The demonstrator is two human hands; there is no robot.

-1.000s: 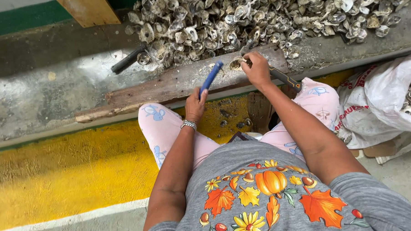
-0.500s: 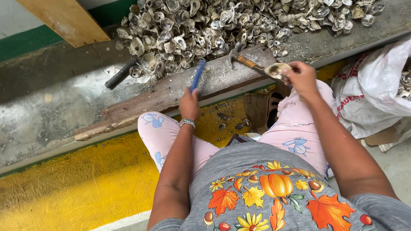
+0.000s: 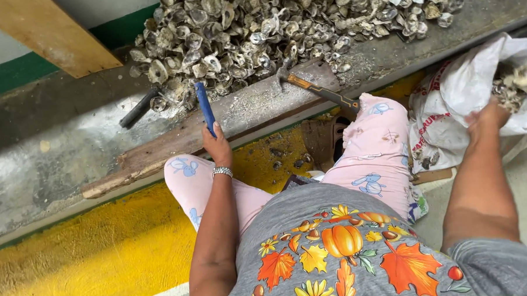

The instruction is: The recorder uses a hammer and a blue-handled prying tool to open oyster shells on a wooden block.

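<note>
My left hand grips a blue-handled tool that points up toward a big heap of oyster shells on a grey concrete ledge. My right hand is stretched far right, at the mouth of a white sack with shells inside; whether it holds anything is hidden. A hammer with an orange-and-black handle lies on a worn wooden plank between the hands.
A dark pipe-like handle lies left of the heap. A slanted wooden board leans at the top left. Below the ledge runs a yellow-painted floor. My knees in pink trousers sit close to the ledge.
My right hand has swung from the plank, where it held a shell, over to the white sack on the right. The hammer now lies free. The left hand keeps the blue tool.
</note>
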